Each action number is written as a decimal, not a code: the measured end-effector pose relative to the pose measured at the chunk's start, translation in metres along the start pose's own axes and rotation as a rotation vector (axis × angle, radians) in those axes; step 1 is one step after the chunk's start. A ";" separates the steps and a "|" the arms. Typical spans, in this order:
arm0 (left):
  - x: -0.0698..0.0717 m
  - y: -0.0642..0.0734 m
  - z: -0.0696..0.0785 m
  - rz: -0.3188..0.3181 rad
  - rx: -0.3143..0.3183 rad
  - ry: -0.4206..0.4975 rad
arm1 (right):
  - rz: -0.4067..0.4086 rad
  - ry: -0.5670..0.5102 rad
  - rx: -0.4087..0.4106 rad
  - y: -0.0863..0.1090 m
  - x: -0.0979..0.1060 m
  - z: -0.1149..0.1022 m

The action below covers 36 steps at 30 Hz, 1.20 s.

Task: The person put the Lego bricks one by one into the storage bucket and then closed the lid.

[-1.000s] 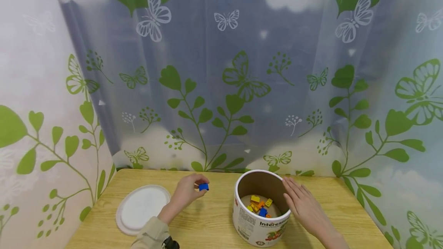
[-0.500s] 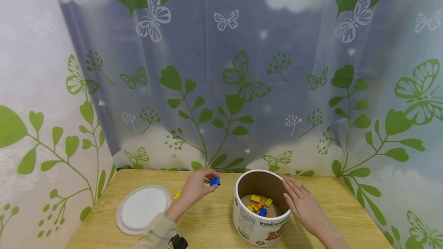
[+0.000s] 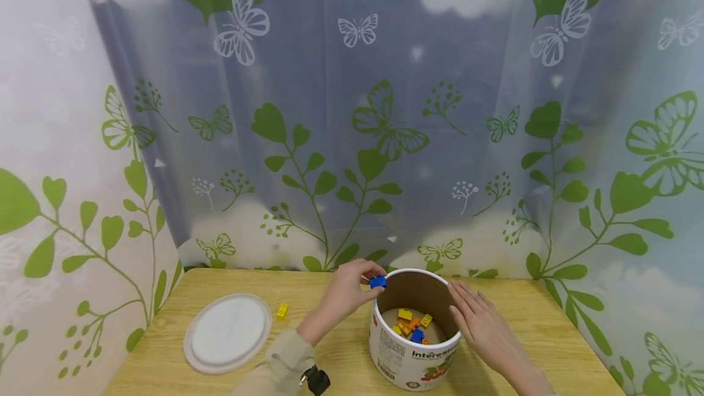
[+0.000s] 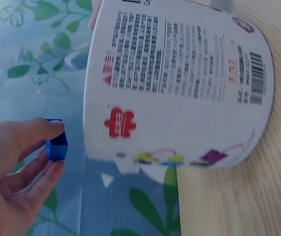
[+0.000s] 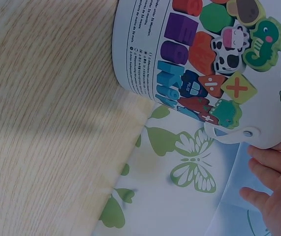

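In the head view my left hand pinches a blue toy brick between thumb and fingers, at the left rim of a white round tub. The left wrist view shows the same blue brick, hollow on one side, held just beside the tub's printed wall. My right hand rests with straight fingers against the tub's right rim. Inside the tub lie several yellow and orange bricks and a blue brick.
A round white lid lies on the wooden table at the left. Between lid and tub sits a single yellow brick. A patterned curtain hangs behind the table. A small handle shows on the tub's side.
My left hand has moved right with the blue brick, from over the table to the tub's rim. The yellow brick by the lid has come into sight. My right hand has stayed put.
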<state>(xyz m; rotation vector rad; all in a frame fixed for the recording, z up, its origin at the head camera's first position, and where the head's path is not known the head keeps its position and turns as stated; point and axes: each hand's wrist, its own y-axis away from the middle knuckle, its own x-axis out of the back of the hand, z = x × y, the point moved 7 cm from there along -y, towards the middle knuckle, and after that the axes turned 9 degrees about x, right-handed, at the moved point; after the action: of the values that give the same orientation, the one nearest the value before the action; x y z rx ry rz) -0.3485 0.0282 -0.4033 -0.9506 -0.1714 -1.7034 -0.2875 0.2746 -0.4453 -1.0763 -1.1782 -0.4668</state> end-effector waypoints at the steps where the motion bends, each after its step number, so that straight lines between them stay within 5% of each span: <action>1: -0.003 -0.002 0.003 -0.006 0.000 -0.001 | -0.006 -0.001 -0.002 0.000 0.000 0.000; 8: -0.028 -0.010 0.014 -0.058 0.007 0.008 | -0.007 0.000 0.000 -0.001 0.001 -0.001; 18: -0.049 -0.014 0.013 -0.076 0.011 -0.098 | -0.021 -0.014 -0.019 0.000 -0.002 0.001; 30: -0.048 -0.009 0.012 -0.044 0.000 -0.069 | -0.023 -0.019 -0.024 0.000 -0.001 0.002; 36: -0.035 -0.009 0.013 0.039 -0.029 0.031 | -0.015 -0.023 -0.017 -0.001 -0.001 0.001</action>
<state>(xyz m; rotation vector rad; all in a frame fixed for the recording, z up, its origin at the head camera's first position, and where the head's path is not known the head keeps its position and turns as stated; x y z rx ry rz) -0.3476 0.0650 -0.4145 -0.9431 -0.1074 -1.6875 -0.2890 0.2754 -0.4456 -1.0903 -1.2054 -0.4780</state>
